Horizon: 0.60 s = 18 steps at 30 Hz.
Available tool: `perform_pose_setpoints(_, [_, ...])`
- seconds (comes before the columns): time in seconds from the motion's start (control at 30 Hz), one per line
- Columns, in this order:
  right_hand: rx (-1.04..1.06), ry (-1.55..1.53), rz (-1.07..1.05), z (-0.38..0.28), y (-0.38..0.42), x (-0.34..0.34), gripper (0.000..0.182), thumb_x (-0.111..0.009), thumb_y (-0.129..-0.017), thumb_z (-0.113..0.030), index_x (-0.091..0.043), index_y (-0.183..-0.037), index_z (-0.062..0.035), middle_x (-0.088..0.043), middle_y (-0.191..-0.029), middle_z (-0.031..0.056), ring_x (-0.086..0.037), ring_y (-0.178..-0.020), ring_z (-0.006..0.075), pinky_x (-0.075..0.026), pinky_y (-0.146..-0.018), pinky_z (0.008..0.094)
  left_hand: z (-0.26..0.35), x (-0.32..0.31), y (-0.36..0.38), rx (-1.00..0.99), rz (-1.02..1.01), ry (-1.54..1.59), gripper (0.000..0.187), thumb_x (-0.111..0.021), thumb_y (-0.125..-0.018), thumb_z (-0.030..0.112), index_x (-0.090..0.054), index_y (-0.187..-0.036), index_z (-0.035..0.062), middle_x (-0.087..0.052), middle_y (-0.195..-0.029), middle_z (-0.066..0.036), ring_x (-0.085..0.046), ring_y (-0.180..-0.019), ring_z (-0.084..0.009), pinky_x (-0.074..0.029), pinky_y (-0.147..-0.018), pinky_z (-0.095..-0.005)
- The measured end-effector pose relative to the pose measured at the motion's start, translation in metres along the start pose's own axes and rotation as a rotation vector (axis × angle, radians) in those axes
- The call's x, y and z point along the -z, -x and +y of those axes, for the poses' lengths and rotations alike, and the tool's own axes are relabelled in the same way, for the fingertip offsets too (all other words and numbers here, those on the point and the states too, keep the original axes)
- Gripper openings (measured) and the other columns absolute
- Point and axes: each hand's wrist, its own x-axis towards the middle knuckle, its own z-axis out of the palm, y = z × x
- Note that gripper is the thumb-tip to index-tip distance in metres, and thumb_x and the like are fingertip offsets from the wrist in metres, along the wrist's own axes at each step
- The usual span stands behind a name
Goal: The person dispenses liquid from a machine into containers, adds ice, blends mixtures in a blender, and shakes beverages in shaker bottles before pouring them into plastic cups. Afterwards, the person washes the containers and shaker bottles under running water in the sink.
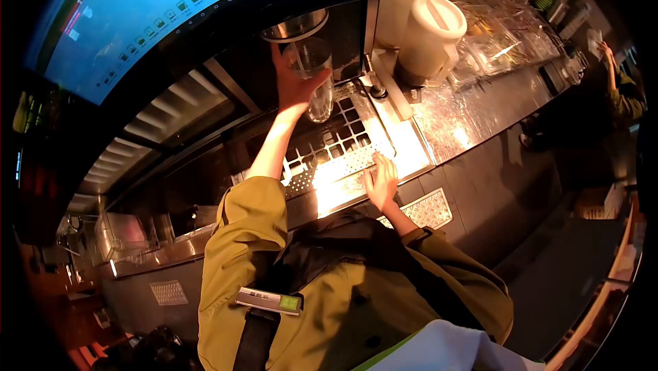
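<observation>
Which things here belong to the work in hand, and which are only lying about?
Likely in use:
- clear cup, in the left hand
- steel counter, at the right hand

Seemingly just about:
- pale jug
- screen
- clear containers

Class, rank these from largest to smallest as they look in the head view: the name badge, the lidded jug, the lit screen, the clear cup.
1. Lit screen
2. Lidded jug
3. Clear cup
4. Name badge
</observation>
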Motion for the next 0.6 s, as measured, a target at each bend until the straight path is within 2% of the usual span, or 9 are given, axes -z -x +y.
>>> perform_pose_setpoints(0.13, [-0.002, 0.011, 0.006, 0.002, 0.001, -0.001, 0.035, -0.061, -0.075, -0.013, -0.049, -0.105, 0.0015, -0.055, -0.113, 0.0174, -0.05, -0.103, 0.0344, -0.036, -0.091, 0.0433, -0.037, -0.007, 0.015, -0.028, 0.06, -0.056, 0.118, -0.081, -0.06, 0.013, 0.006, -0.14, 0.0066, -0.037, -0.13, -0.023, -0.039, -0.12, -0.0295, -0.03, -0.1, -0.0384])
perform_pose_setpoints(0.37, [-0.022, 0.035, -0.007, 0.004, 0.004, -0.005, 0.036, -0.061, -0.074, -0.013, -0.05, -0.105, 0.0012, -0.055, -0.113, 0.0159, -0.05, -0.104, 0.0334, -0.035, -0.093, 0.043, -0.048, -0.013, 0.028, 0.042, 0.142, -0.068, 0.12, -0.081, -0.059, 0.015, 0.007, -0.14, 0.0079, -0.031, -0.135, -0.025, -0.033, -0.125, -0.0319, -0.025, -0.104, -0.0374])
perform_pose_setpoints(0.6, [-0.036, 0.022, -0.026, 0.005, 0.005, -0.005, 0.036, -0.06, -0.074, -0.013, -0.05, -0.105, 0.0007, -0.056, -0.113, 0.0141, -0.05, -0.104, 0.0321, -0.034, -0.093, 0.043, -0.052, -0.018, 0.028, 0.062, 0.197, -0.152, 0.118, -0.082, -0.059, 0.019, 0.002, -0.141, 0.0071, -0.031, -0.134, -0.025, -0.032, -0.125, -0.0332, -0.026, -0.103, -0.0388])
